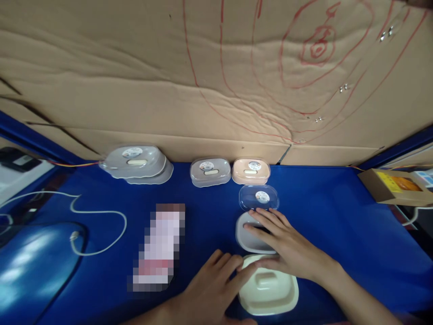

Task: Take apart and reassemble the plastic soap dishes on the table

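A shallow cream plastic tray [270, 302] with a raised oblong in its middle lies near the table's front edge. My left hand [216, 280] is at its upper left rim, index finger reaching over it, the other fingers bent, thumb apart. Just beyond sits a grey oval plastic lid [241, 234] with a dark slot. My right hand [287, 243] lies across it, fingers spread, the thumb over the cream tray's far rim. Partly behind the right fingertips is a clear plastic cover [248, 198] with a round white label.
At the back stand a peach box [240, 174], a grey box [199, 176] and a stack of grey boxes [117, 164], against cardboard [135, 104] with red drawn lines. A blurred-out object [160, 243] and a white cable [123, 223] lie left. A cardboard box [375, 187] is right.
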`<state>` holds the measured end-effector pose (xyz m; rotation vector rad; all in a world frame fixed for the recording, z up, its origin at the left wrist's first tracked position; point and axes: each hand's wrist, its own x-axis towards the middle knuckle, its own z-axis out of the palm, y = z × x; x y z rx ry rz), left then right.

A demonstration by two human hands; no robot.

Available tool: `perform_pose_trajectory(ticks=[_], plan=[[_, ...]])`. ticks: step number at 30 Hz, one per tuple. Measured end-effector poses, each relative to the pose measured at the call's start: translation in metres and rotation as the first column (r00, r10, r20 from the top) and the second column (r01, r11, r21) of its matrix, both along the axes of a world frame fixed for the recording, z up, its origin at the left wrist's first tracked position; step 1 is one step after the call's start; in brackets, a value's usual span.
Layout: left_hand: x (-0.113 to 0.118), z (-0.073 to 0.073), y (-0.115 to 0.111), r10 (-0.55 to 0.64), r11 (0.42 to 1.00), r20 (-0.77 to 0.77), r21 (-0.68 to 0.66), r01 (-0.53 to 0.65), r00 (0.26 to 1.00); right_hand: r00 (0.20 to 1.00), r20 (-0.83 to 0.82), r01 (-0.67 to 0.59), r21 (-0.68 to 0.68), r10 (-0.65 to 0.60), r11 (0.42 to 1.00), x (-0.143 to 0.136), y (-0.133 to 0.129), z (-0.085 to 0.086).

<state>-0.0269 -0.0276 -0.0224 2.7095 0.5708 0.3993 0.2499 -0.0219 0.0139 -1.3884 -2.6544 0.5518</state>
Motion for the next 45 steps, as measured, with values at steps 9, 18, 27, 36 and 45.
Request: perform_pose_trajectory(ticks=[9,18,27,36,45], plan=[[-0.002,0.04,0.054,0.346,0.919,0.045,0.183,-0.348,0.937,0.999,-0.034,-0.012,0.036,0.014,0.999,0.003,-0.002,-0.002],[0.012,0.063,0.103,0.472,0.838,0.019,0.301,-0.455,0.881,0.997,-0.052,-0.053,0.148,0.061,0.988,-0.004,-0.007,0.004],[0.017,0.033,-0.03,0.279,0.955,-0.026,-0.098,-0.281,0.96,0.993,-0.085,-0.054,0.279,0.081,0.959,-0.001,-0.003,-0.003],[0.033,-0.005,-0.049,0.535,0.759,-0.097,-0.381,-0.528,0.839,0.957,-0.253,0.028,0.568,0.142,0.822,-0.007,-0.012,0.013],[0.033,0.019,-0.016,0.8,0.171,0.247,-0.967,0.187,0.547,0.923,-0.296,-0.023,0.596,0.247,0.802,-0.011,-0.025,0.027]])
